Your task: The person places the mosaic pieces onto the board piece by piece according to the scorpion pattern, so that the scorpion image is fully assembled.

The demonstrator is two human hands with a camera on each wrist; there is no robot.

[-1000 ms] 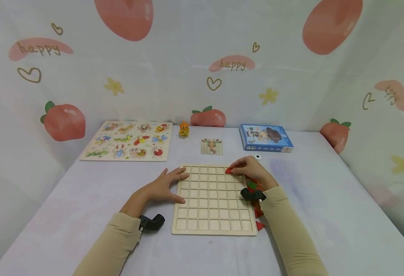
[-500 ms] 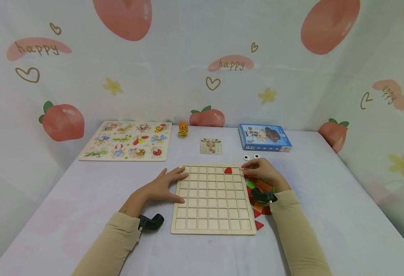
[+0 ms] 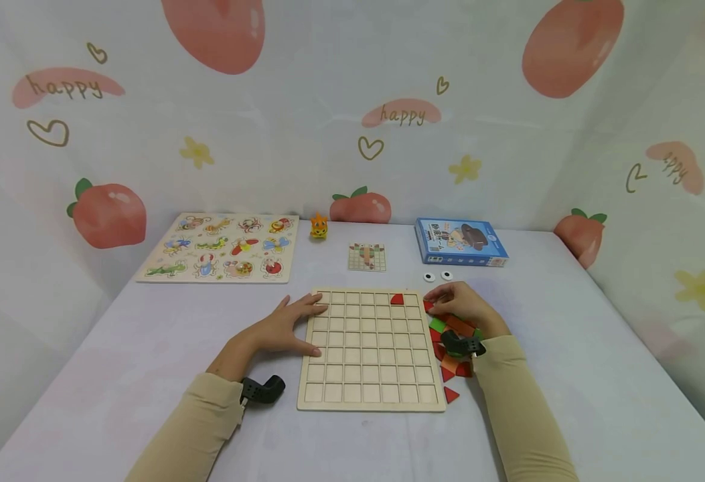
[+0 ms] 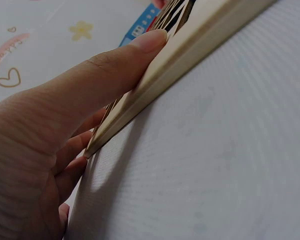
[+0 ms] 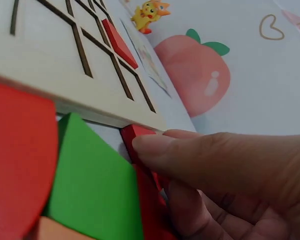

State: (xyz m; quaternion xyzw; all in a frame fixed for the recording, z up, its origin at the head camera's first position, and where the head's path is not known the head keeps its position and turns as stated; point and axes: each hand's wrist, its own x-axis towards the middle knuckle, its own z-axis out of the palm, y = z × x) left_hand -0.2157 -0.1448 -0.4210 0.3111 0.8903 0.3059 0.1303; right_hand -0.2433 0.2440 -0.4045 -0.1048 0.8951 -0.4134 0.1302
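A wooden grid board (image 3: 371,339) lies flat in front of me, with one red piece (image 3: 397,299) in its top row. My left hand (image 3: 280,326) rests on the board's left edge, thumb and fingers spread; the left wrist view shows the thumb (image 4: 151,41) on the rim. Just off the board's upper right corner, my right hand (image 3: 465,309) pinches a small red block (image 5: 131,134) between thumb and finger. Its full shape is hidden by the fingers. Beneath that hand and forearm lie several loose red, orange and green pieces, including a green block (image 5: 95,180).
Two round eye pieces (image 3: 438,276) lie beyond the right hand. Behind the board are a small pattern card (image 3: 367,257), an orange-yellow toy figure (image 3: 319,228), an insect puzzle board (image 3: 219,248) and a blue box (image 3: 460,242). A red triangle (image 3: 451,395) sits by the lower right corner.
My right hand let go of the red piece in the top row, moved right off the board and took hold of another red block. The left hand has stayed put.
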